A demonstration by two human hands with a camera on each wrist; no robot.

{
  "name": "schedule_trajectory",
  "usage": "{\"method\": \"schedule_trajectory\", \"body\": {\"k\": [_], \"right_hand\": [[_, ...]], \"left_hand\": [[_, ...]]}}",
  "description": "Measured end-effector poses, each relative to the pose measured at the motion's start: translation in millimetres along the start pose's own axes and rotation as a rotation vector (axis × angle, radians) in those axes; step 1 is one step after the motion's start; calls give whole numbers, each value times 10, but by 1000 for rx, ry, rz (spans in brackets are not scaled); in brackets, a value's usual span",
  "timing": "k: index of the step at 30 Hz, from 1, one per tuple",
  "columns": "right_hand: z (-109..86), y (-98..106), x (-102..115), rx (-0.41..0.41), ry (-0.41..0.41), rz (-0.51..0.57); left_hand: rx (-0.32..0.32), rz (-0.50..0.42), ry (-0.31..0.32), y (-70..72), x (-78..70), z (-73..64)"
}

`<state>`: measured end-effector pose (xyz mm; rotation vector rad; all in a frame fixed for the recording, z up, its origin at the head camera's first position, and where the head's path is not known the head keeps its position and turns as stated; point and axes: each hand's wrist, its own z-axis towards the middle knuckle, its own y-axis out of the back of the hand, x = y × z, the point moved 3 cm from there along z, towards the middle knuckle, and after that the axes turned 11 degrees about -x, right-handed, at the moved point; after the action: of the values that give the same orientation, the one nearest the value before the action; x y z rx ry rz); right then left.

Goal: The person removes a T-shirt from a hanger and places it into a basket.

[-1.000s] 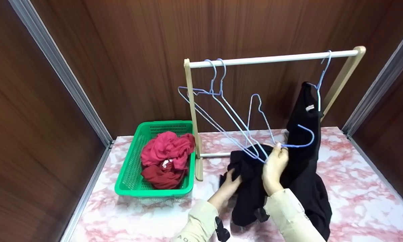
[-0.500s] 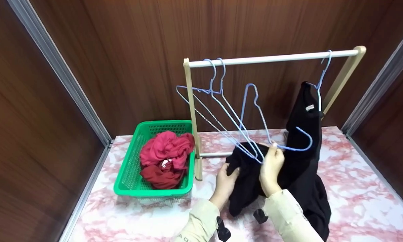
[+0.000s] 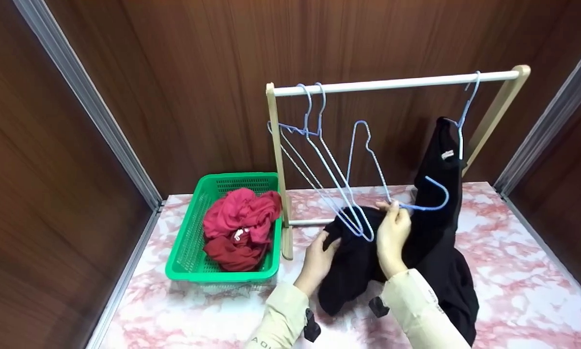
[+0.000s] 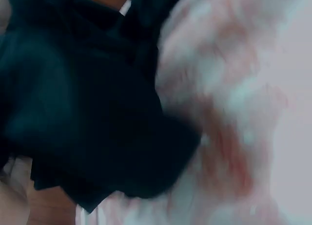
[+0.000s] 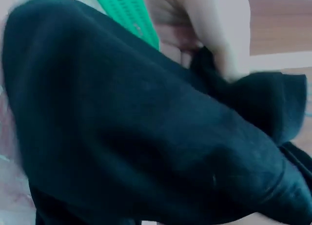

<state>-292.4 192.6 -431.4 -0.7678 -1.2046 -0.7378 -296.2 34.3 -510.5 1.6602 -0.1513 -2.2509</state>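
Note:
In the head view my left hand [image 3: 316,259] grips the edge of a black garment [image 3: 346,281] that droops toward the table. My right hand [image 3: 393,237] holds a blue wire hanger [image 3: 422,208] near its hook; the hook points right and one end of the hanger stands up behind. Part of the hanger is hidden by the hand and cloth. Dark cloth [image 4: 97,118] fills much of the blurred left wrist view. The right wrist view shows the left hand [image 5: 209,30] clutching bunched black cloth [image 5: 122,108].
Behind my hands stands a rack with a white rail [image 3: 392,84]. Two bare hangers [image 3: 337,179] hang at its left, partly in front of the black cloth. A second black garment [image 3: 435,213] hangs at the right. Red clothes [image 3: 237,218] lie in a green basket [image 3: 222,277].
My left hand has shifted up and left, carrying the black cloth's edge with it. The held hanger's far end has risen, and the bare hangers on the rail have swung slightly.

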Motion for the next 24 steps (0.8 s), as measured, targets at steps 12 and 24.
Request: {"method": "schedule_trajectory", "body": {"k": [12, 24], "right_hand": [[197, -29, 155, 334, -277, -21], [227, -84, 294, 497, -280, -73]], "left_hand": [[36, -6, 56, 87, 44, 29], [-88, -100, 54, 192, 14, 83]]}}
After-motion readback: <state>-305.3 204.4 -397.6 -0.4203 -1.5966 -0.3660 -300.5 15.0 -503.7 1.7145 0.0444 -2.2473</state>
